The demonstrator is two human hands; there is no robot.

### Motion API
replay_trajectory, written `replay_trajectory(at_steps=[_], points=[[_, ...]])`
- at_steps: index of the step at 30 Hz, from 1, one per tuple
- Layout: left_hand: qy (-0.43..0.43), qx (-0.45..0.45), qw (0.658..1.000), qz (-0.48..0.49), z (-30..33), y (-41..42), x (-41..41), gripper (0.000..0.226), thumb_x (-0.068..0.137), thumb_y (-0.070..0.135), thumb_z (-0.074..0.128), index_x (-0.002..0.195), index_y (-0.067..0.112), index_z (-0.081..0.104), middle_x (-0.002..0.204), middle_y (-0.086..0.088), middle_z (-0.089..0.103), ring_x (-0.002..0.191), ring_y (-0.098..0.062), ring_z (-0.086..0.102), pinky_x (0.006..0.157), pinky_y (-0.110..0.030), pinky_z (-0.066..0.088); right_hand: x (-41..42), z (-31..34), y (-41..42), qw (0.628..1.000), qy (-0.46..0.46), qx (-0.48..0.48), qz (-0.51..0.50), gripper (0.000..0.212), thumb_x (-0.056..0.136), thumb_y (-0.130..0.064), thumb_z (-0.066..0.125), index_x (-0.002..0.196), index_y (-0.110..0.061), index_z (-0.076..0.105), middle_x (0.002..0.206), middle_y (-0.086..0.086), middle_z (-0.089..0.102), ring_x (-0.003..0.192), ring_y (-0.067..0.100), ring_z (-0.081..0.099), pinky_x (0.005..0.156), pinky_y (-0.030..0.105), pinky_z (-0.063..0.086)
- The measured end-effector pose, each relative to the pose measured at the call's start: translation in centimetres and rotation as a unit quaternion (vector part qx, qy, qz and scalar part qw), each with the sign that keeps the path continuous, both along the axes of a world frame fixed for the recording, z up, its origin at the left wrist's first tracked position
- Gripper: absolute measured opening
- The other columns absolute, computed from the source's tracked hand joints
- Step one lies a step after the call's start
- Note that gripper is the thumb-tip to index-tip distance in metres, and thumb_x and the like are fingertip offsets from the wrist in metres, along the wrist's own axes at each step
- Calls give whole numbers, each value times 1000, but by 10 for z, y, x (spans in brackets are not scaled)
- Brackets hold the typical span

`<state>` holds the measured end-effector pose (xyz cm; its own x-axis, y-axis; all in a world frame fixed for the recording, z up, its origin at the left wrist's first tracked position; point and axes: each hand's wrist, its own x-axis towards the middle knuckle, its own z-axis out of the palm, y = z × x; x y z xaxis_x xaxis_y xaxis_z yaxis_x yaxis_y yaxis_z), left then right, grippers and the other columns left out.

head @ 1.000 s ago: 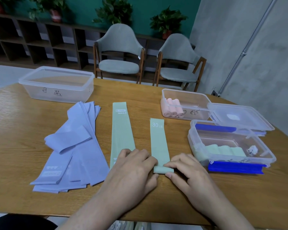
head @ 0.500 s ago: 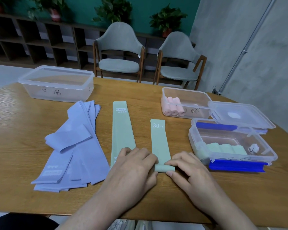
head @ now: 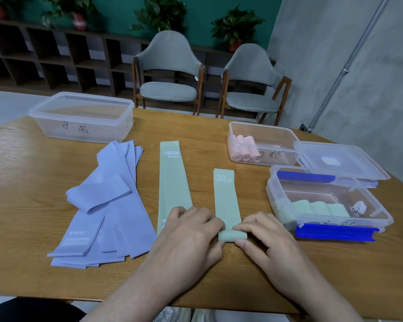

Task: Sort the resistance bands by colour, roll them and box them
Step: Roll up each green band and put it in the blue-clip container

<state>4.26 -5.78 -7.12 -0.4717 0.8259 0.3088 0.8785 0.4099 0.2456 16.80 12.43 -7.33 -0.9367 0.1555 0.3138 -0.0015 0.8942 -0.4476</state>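
At your far left, the clear plastic box [head: 82, 117] holds no bands, with the flat lilac bands [head: 107, 205] fanned in a loose, floppy pile in front of it. Next comes a long green band [head: 173, 182] lying flat, its near end under your left hand [head: 189, 238]. That hand pinches the left end of the small roll [head: 232, 236] started on the shorter green band [head: 226, 196], marked 30 LB; your right hand [head: 272, 240] pinches the other end. You are mid-roll, I judge: most of the strip lies flat ahead on the wooden table [head: 33, 173]. Next, push the roll forward evenly, keeping the edges square, since the soft matte fabric could skew. Right of you, the blue-clipped box [head: 330, 205] holds what look like green rolls, blurred through its wall; behind it the pink rolls [head: 244, 152] are boxed.
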Motion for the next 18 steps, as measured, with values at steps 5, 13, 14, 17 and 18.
replay_trajectory(at_steps=[5, 13, 14, 17, 18], points=[[-1, 6, 1000, 5, 0, 0, 0, 32, 94, 49, 40, 107, 38, 66, 98, 17, 58, 96, -8, 53, 92, -33, 39, 0, -1, 1, 1000, -3, 6, -6, 33, 91, -54, 53, 115, -35, 64, 109, -30, 51, 109, 1, 51, 92, 28, 47], [-1, -6, 1000, 8, 0, 1, 0, 36, 93, 51, 37, 111, 36, 64, 101, 17, 57, 99, -7, 52, 95, -32, 37, 0, -2, 1, 1000, -1, 2, -5, 27, 94, -50, 51, 110, -35, 66, 108, -28, 51, 108, 3, 52, 90, 31, 47], [0, -6, 1000, 7, 0, 1, 0, 35, 94, 50, 36, 111, 36, 64, 101, 17, 57, 99, -7, 52, 95, -32, 37, 0, -2, 1, 1000, -1, 2, -4, 27, 94, -50, 51, 110, -35, 66, 107, -28, 52, 108, 3, 52, 91, 31, 47], [1, -1, 1000, 5, 0, 1, 0, 33, 95, 48, 37, 110, 35, 64, 101, 17, 57, 99, -8, 53, 94, -33, 38, 0, 0, 1, 1000, 0, 0, -6, 29, 92, -51, 53, 112, -34, 65, 108, -28, 53, 108, 2, 53, 91, 30, 48], [-1, 1, 1000, 5, -1, 0, 1, 33, 95, 48, 37, 109, 35, 64, 101, 17, 57, 98, -8, 53, 93, -33, 38, 1, 0, 1, 1000, -1, -2, -7, 28, 90, -51, 55, 111, -35, 64, 108, -28, 53, 108, 2, 53, 91, 30, 48]])
